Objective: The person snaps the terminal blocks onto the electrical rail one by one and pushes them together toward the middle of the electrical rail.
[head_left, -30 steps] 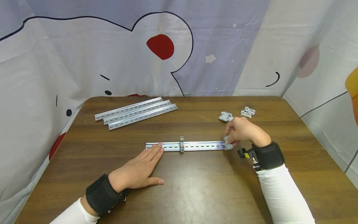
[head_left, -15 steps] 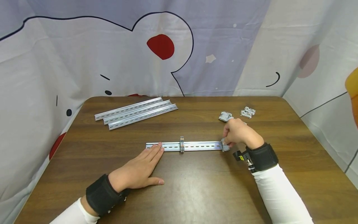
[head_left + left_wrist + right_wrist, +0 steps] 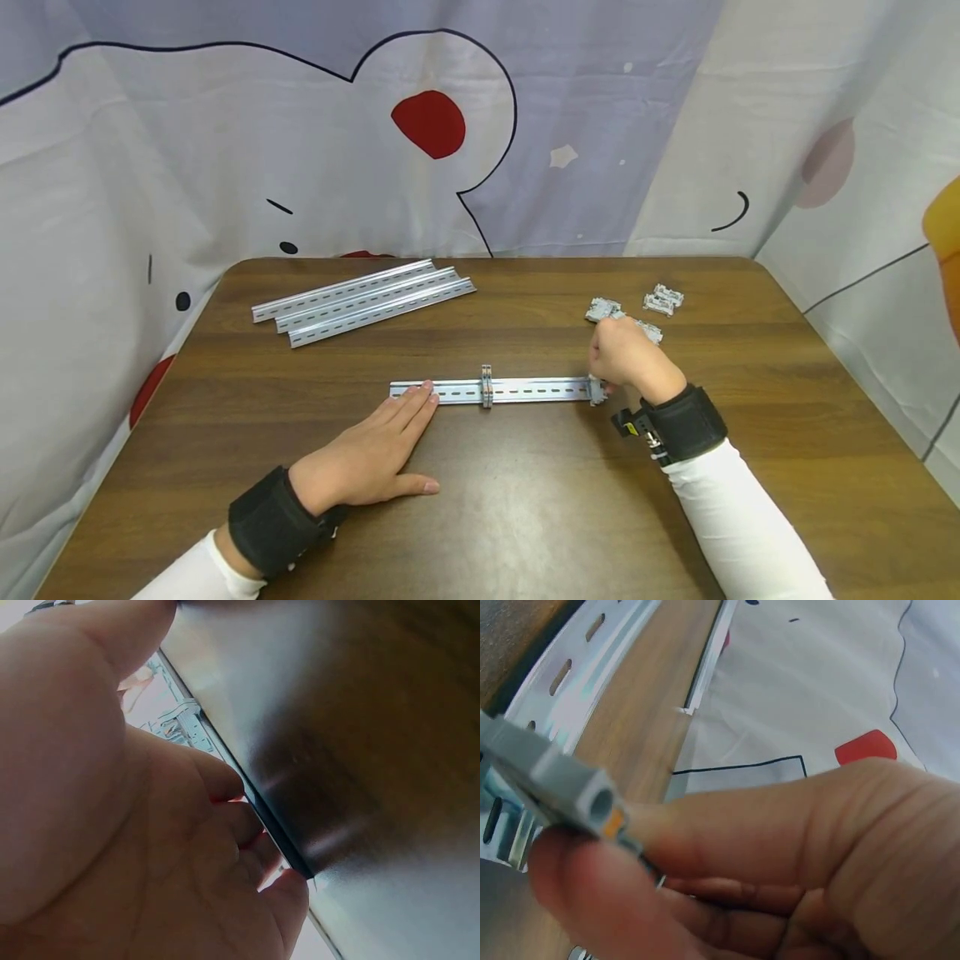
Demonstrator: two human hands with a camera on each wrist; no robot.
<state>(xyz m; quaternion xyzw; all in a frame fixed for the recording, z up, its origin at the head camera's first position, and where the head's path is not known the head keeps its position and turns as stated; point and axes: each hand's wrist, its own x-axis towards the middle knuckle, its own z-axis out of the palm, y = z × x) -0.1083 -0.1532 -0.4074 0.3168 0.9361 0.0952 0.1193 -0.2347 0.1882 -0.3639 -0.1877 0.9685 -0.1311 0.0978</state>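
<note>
A slotted metal DIN rail [image 3: 540, 390] lies crosswise on the table, with a thin pair of terminal blocks [image 3: 487, 386] standing across it left of its middle. Straight fingers of my left hand [image 3: 360, 458] press flat on the rail's left end, thumb spread on the tabletop. At the right end, my right hand [image 3: 628, 360] pinches a grey terminal block [image 3: 597, 391] between thumb and fingers, over the rail. The right wrist view shows that terminal block [image 3: 555, 776] close up, an orange spot on its side, lying across the slotted rail [image 3: 574, 690].
Three more DIN rails [image 3: 375, 302] lie side by side at the back left of the wooden table [image 3: 480, 533]. Behind my right hand lie loose grey terminal blocks [image 3: 602, 309], with a further small group of terminal blocks [image 3: 663, 300] to their right. A patterned cloth [image 3: 300, 150] hangs behind.
My right hand has shifted a little left with the terminal block, which now sits further in over the rail's right end. The left hand has stayed in place.
</note>
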